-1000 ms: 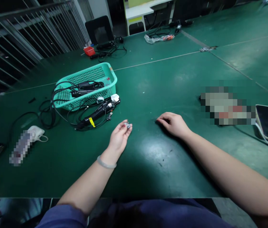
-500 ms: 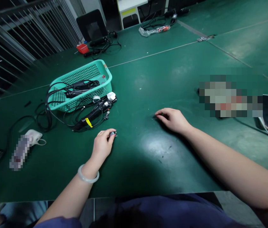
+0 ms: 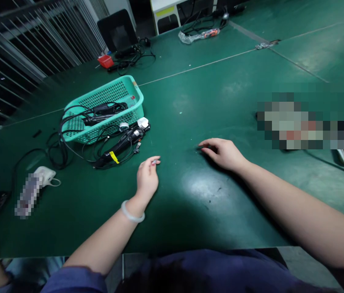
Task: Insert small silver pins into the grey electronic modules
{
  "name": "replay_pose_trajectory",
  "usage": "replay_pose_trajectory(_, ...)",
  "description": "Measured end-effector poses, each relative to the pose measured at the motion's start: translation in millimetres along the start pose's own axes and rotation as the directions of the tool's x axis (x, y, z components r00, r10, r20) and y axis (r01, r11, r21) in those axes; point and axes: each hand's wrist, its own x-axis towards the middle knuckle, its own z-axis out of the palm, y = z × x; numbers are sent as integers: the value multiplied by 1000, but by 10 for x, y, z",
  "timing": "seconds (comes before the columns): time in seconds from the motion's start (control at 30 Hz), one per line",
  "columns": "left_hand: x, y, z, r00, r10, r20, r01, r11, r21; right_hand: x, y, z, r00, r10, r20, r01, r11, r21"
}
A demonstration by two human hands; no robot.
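The person's left hand (image 3: 147, 179), wearing a pale, rounded bangle (image 3: 135, 220), is extending over the smooth green worktop (image 3: 172, 126), its thumb and forefinger clamping on a small silvery piece (image 3: 154, 161) (its exact shape is hard to make out). The right hand (image 3: 223, 154) is resting on the worktop, fingers curling; the view is not showing whether they are pinching anything. A mint-green perforated plastic basket (image 3: 106, 129) is standing beyond the left hand, holding black cabled devices (image 3: 107, 109).
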Motion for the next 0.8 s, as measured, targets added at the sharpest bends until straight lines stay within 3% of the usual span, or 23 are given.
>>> replay_pose_trajectory(0.07, 26, 123, 290, 994, 107, 36, -108, 994, 20, -3, -2, -1, 1000, -7, 5, 7, 1000, -4)
replay_pose_trajectory(0.13, 68, 253, 573, 984, 131, 121, -121, 989, -85, -4, 0, -4, 999, -27, 20, 28, 1000, -13)
replay_pose_trajectory(0.2, 118, 370, 794, 967, 113, 227, -45, 957, -285, -4, 6, -7, 997, -56, 57, 57, 998, -22)
replay_pose_trajectory(0.27, 158, 463, 912, 966, 52, 255, 84, 865, -494, -4, 11, -10, 992, -80, 99, 83, 996, -21)
replay_pose_trajectory(0.33, 176, 523, 917, 974, 6, 225, 136, 779, -612, -5, 9, -16, 985, -102, 137, 104, 995, -7)
replay_pose_trajectory(0.43, 154, 546, 803, 982, -50, 182, 158, 746, -647, -9, -15, -25, 972, -126, 199, 125, 992, 19)
replay_pose_trajectory(0.63, 59, 475, 738, 952, -180, 246, 303, 651, -696, -5, -57, -6, 960, -127, 249, 126, 992, 18)
replay_pose_trajectory(0.8, 51, 416, 802, 944, -172, 283, 324, 656, -681, -9, -54, -11, 962, -113, 250, 103, 993, 54)
